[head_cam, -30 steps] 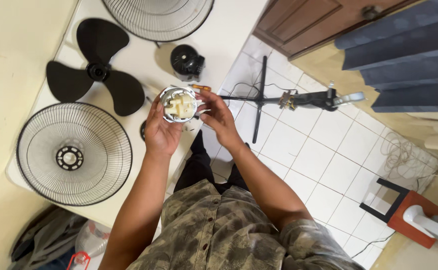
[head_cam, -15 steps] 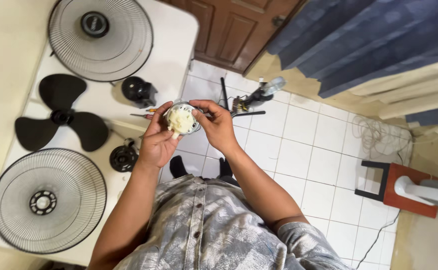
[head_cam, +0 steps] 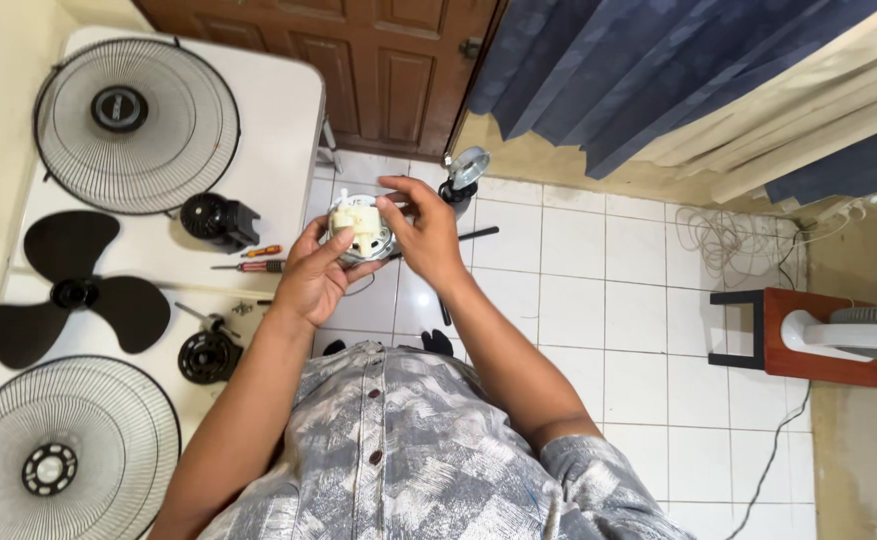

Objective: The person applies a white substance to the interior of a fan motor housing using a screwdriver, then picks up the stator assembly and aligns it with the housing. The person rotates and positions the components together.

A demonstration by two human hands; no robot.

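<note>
The person holds a small fan motor, cream-white with a metal rim, in front of the chest, above the gap between the white table and the tiled floor. The left hand cups it from below, fingers wrapped round the body; the right hand pinches its top and far side with thumb and fingertips. To do this well, the left palm should probably bear the weight while the right fingers alone turn or feel over the housing (a motor this compact would likely slip if both hands shifted together).

On the table lie two round wire guards and, a black three-bladed fan blade, a black motor cover, a black round part and two small screwdrivers.

As for labels, the upper guard carries a round dark centre badge, the lower one a white ring; nothing legible shows on the motor. A fan stand lies on the floor.
</note>
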